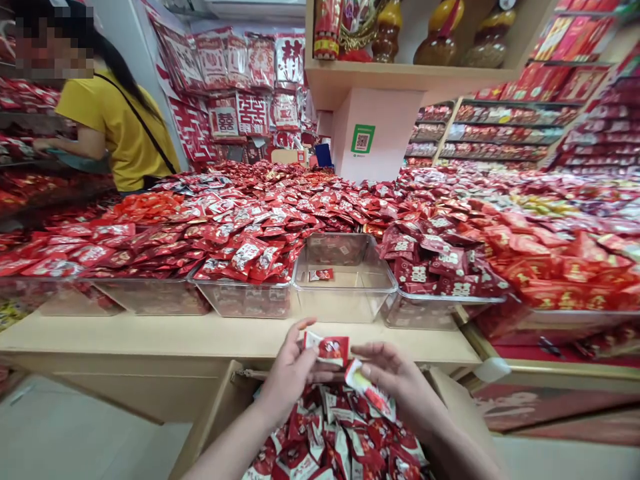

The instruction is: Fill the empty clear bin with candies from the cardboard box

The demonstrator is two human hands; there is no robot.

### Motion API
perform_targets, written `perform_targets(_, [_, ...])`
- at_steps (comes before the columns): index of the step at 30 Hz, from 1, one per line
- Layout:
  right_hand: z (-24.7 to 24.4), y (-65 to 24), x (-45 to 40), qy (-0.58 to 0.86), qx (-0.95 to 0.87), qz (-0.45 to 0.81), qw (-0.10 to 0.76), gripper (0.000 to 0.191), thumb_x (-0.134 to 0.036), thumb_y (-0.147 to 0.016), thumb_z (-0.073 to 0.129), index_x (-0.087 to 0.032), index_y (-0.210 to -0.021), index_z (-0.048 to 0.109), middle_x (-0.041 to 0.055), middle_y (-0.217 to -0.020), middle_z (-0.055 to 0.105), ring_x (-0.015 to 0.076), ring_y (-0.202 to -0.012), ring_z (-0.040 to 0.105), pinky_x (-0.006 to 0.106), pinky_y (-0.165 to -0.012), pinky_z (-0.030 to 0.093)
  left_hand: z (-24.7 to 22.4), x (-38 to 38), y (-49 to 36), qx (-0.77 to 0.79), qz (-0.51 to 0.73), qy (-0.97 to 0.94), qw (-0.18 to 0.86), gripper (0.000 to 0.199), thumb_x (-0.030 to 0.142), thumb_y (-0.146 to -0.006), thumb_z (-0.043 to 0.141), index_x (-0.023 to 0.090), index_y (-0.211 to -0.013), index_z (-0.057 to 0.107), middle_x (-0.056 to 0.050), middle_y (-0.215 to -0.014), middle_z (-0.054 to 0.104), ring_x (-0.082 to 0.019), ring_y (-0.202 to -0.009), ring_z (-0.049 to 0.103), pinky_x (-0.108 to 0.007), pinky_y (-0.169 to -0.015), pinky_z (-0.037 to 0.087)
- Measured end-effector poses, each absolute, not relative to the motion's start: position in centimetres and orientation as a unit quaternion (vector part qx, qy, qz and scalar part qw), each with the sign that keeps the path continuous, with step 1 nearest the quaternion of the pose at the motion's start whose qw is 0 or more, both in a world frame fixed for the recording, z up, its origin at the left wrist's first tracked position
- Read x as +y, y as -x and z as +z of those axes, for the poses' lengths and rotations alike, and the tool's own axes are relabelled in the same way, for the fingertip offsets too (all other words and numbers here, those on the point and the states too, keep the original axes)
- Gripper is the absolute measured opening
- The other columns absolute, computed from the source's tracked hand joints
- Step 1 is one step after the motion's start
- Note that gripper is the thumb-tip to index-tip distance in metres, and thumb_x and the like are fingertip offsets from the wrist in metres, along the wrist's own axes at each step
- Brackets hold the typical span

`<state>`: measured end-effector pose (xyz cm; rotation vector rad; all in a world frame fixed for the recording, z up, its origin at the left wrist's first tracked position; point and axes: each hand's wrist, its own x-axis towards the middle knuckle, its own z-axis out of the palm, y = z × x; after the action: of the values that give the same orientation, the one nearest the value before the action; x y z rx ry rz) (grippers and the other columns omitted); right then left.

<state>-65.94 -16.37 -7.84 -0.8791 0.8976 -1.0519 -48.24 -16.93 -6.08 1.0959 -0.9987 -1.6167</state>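
Observation:
Two hands are raised above a cardboard box (220,400) filled with red and white wrapped packets (345,437). In my left hand (290,370), a red and white packet (333,349) is pinched under the thumb. My right hand (395,373) grips another packet (367,390), white with yellow and red, tilted down to the right. The two hands are close together, just in front of the counter edge. Beyond them stands a clear plastic bin (345,293) with one small red packet (321,275) in it.
Heaped clear bins flank it, red packets (245,257) on the left and dark red ones (430,260) on the right. A wooden shelf (425,73) with jars overhangs the counter (150,337). A person in a yellow shirt (125,127) stands at the far left.

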Motion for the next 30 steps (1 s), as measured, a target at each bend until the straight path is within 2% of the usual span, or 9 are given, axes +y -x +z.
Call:
perform_targets(2, [-7.4, 65.7, -17.0, 0.35, 0.398, -0.523, 0.667, 0.036, -0.029, -0.061, 0.072, -0.018, -0.089, 0.054, 0.007, -0.102, 0.061, 0.0169, -0.085, 0.059, 0.032, -0.077, 0.045, -5.6, -17.2, 48.0, -0.383, -0.656, -0.432, 0.486, 0.04, 0.027, -0.078, 0.049, 0.029, -0.114, 0.033, 0.0, -0.086, 0.062, -0.016, -0.071, 0.065, -0.032, -0.068, 0.049])
perform_targets(6, [-8.5, 64.8, -17.5, 0.316, 0.401, -0.597, 0.619, 0.037, -0.028, -0.059, 0.073, -0.019, -0.089, 0.053, 0.0059, -0.097, 0.062, 0.0162, -0.089, 0.057, 0.031, -0.08, 0.044, -6.7, -16.9, 47.7, -0.346, -0.666, -0.419, 0.511, 0.046, 0.027, -0.075, 0.056, 0.031, -0.115, 0.033, 0.001, -0.088, 0.065, -0.017, -0.079, 0.065, -0.033, -0.075, 0.048])
perform_targets(9, [-9.5, 64.1, -17.0, 0.339, 0.421, -0.557, 0.631, 0.036, -0.028, -0.059, 0.072, -0.018, -0.089, 0.055, 0.0042, -0.091, 0.061, 0.0155, -0.084, 0.057, 0.028, -0.075, 0.045, -7.9, -16.5, 47.6, -0.365, -0.659, -0.436, 0.493, 0.038, 0.026, -0.069, 0.064, 0.024, -0.101, 0.044, 0.002, -0.079, 0.065, -0.014, -0.069, 0.063, -0.028, -0.067, 0.048])
perform_targets(12, [-9.8, 63.8, -16.3, 0.399, 0.398, -0.481, 0.672, 0.034, -0.033, -0.064, 0.068, -0.018, -0.093, 0.058, 0.0034, -0.082, 0.061, 0.0163, -0.078, 0.057, 0.029, -0.073, 0.044, -8.5, -16.2, 47.6, -0.414, -0.632, -0.453, 0.473, 0.023, 0.027, -0.066, 0.067, 0.019, -0.079, 0.05, 0.006, -0.063, 0.059, -0.007, -0.053, 0.052, -0.019, -0.052, 0.042])
perform_targets(16, [-10.1, 63.9, -15.6, 0.511, 0.414, -0.441, 0.61, 0.027, -0.041, -0.07, 0.06, -0.014, -0.073, 0.063, 0.002, -0.064, 0.059, 0.0133, -0.062, 0.051, 0.024, -0.059, 0.041, -8.5, -15.7, 47.6, -0.447, -0.619, -0.453, 0.46, 0.02, 0.027, -0.065, 0.068, 0.015, -0.066, 0.052, 0.008, -0.052, 0.051, -0.004, -0.049, 0.041, -0.015, -0.049, 0.035])
perform_targets(19, [-10.3, 64.1, -15.3, 0.545, 0.45, -0.42, 0.569, 0.03, -0.042, -0.071, 0.058, -0.013, -0.065, 0.061, 0.0005, -0.059, 0.054, 0.0104, -0.056, 0.044, 0.021, -0.052, 0.036, -8.5, -15.3, 47.8, -0.397, -0.662, -0.436, 0.462, 0.02, 0.027, -0.067, 0.067, 0.016, -0.066, 0.05, 0.005, -0.056, 0.055, -0.005, -0.052, 0.046, -0.017, -0.051, 0.038])
perform_targets(24, [-10.4, 64.1, -14.9, 0.536, 0.448, -0.422, 0.578, 0.031, -0.043, -0.07, 0.059, -0.013, -0.062, 0.061, -0.0004, -0.057, 0.052, 0.0093, -0.053, 0.041, 0.02, -0.05, 0.034, -8.7, -15.1, 48.3, -0.311, -0.708, -0.435, 0.461, 0.02, 0.034, -0.073, 0.059, 0.018, -0.07, 0.047, 0.003, -0.061, 0.059, -0.008, -0.054, 0.052, -0.018, -0.048, 0.045])
perform_targets(27, [-10.5, 64.0, -14.9, 0.492, 0.463, -0.445, 0.589, 0.031, -0.045, -0.067, 0.061, -0.014, -0.064, 0.061, 0.0004, -0.058, 0.056, 0.0104, -0.053, 0.045, 0.02, -0.05, 0.036, -9.0, -15.3, 48.1, -0.325, -0.659, -0.471, 0.488, 0.021, 0.038, -0.074, 0.056, 0.02, -0.076, 0.045, 0.005, -0.056, 0.054, -0.008, -0.048, 0.05, -0.018, -0.041, 0.045])
perform_targets(30, [-10.5, 64.1, -15.3, 0.431, 0.498, -0.487, 0.574, 0.033, -0.047, -0.064, 0.063, -0.017, -0.078, 0.063, 0.0017, -0.068, 0.061, 0.0136, -0.06, 0.053, 0.021, -0.055, 0.043, -9.4, -15.4, 47.8, -0.412, -0.543, -0.524, 0.511, 0.022, 0.039, -0.074, 0.054, 0.022, -0.086, 0.047, 0.006, -0.057, 0.049, -0.009, -0.047, 0.048, -0.021, -0.041, 0.047])
